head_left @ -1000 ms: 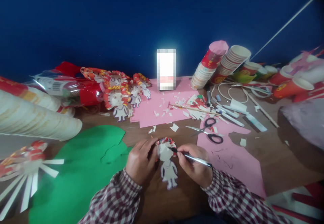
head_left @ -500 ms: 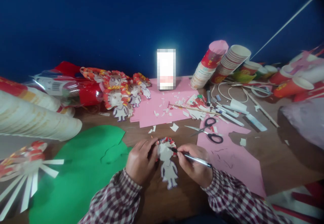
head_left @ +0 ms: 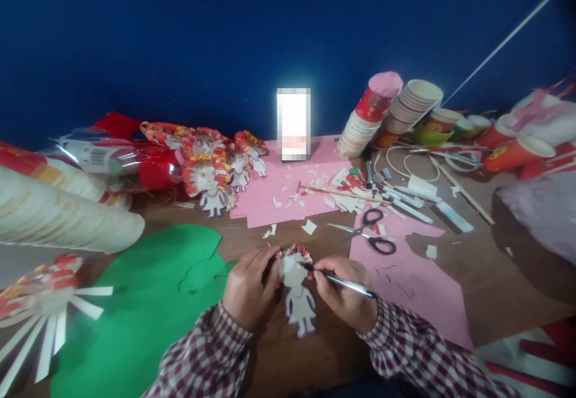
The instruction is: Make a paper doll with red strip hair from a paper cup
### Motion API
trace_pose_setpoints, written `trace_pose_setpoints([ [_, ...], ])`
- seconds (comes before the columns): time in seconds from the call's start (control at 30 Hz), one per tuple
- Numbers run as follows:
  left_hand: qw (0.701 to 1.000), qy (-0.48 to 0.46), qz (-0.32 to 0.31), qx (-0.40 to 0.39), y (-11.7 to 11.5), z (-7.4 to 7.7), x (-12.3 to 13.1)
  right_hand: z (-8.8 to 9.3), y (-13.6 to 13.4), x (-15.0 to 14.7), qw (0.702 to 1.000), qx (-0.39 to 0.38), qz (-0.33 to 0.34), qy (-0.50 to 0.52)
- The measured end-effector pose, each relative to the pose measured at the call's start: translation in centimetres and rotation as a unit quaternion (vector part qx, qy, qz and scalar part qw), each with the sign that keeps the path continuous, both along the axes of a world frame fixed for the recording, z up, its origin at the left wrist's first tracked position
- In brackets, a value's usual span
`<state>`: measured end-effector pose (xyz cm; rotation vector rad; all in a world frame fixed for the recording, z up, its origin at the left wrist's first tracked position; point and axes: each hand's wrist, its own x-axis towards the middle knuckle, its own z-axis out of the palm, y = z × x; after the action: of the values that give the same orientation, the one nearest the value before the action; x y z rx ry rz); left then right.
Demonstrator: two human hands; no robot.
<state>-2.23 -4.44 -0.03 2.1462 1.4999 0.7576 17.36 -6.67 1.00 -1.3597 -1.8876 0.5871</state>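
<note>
A paper cut-out doll [head_left: 300, 311] with a curled red and yellow fringe round its head lies flat on the brown table. My left hand [head_left: 252, 284] is closed at the left edge of its head, fingertips on the fringe. In my right hand [head_left: 346, 287] is a black-tipped pen [head_left: 347, 284], its tip at the right side of the doll's pale head. Scissors [head_left: 368, 232] with black handles lie beyond my right hand, partly over pink paper [head_left: 418, 284]. To the left of my left hand is a large sheet of green paper [head_left: 148, 302].
Several finished-looking dolls [head_left: 209, 176] rest at the back left. Stacked paper cups [head_left: 58, 206] lie on the left; more cup stacks [head_left: 411, 110] stand at the back right. A bright blurred-out screen [head_left: 294, 123] stands behind pink paper [head_left: 265, 206] strewn with scraps.
The view shifts very slightly. Both hands stay nearly still on the doll, with the pen tip at about the same spot on its head.
</note>
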Motion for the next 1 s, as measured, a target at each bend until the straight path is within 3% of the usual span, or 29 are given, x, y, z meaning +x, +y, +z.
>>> trace_pose_setpoints([
  [1.0,1.0,0.006,0.001,0.009,0.18,-0.2,0.07,0.13,0.12,-0.03,1.0,-0.002,0.009,-0.001],
])
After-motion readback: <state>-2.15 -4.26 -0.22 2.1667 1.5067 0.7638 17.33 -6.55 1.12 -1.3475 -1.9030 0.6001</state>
